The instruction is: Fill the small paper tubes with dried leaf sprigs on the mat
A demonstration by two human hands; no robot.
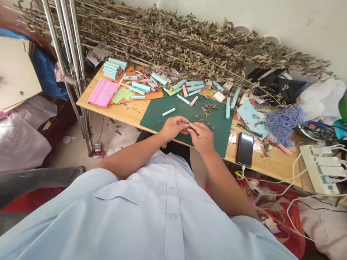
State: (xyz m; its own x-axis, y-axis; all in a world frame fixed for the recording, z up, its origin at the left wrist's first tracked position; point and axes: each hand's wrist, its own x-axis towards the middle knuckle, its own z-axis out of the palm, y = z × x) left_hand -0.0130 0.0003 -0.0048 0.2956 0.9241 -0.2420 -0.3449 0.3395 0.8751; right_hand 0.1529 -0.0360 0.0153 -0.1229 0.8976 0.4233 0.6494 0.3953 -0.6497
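Over the front of the green mat (159, 116), my left hand (174, 129) and my right hand (201, 137) meet at their fingertips. Both are pinched around something small and brownish that I cannot make out. A light blue paper roll (169, 112) lies on the mat to the left of my hands. Crumbled dry plant bits (209, 108) are scattered on the mat beyond my right hand. Further back lie more blue rolls (141, 86) and a pink roll (193, 101).
Dried stalks (175, 37) are piled along the wall. Pink sheets (103, 92) lie at the left. To the right are a phone (245, 149) on a cable, purple yarn (283, 123) and a power strip (320, 170). Metal poles (67, 28) stand at the left.
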